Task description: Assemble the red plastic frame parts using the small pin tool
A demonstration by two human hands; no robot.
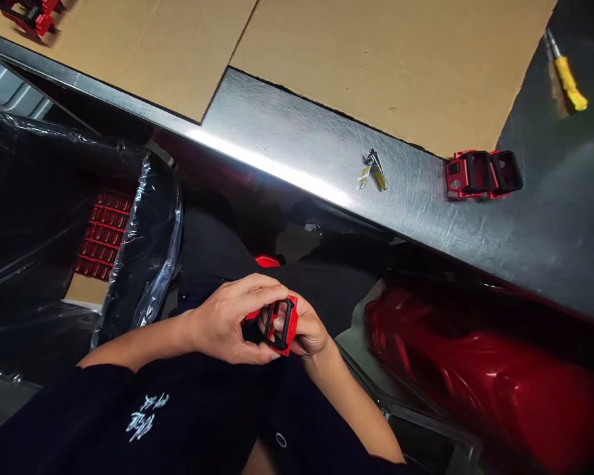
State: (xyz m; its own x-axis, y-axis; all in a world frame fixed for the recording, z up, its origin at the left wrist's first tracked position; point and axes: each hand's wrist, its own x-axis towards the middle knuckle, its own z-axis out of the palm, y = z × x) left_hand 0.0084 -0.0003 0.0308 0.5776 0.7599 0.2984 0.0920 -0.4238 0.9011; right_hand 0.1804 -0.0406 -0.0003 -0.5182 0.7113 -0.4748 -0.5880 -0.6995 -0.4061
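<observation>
A small red part with a black rectangular frame [290, 323] is held between both hands above my lap. My left hand [230, 320] grips it from the left, thumb at the lower edge and fingers along the top. On the other side my right hand [309, 330] is closed around it, some fingertips showing through the frame's opening. The far side of the part is hidden by the fingers. Similar red-and-black parts [482, 175] lie at the right on the metal table [287, 132].
Cardboard sheets [376, 59] cover the table's far side. Small pliers-like cutters [373, 170] and a yellow-handled tool [569, 82] lie on it. More red parts [30, 16] sit far left. A plastic-lined bin [143, 264] holds stacked red pieces [103, 234]. A red plastic-wrapped bundle [475, 369] is at right.
</observation>
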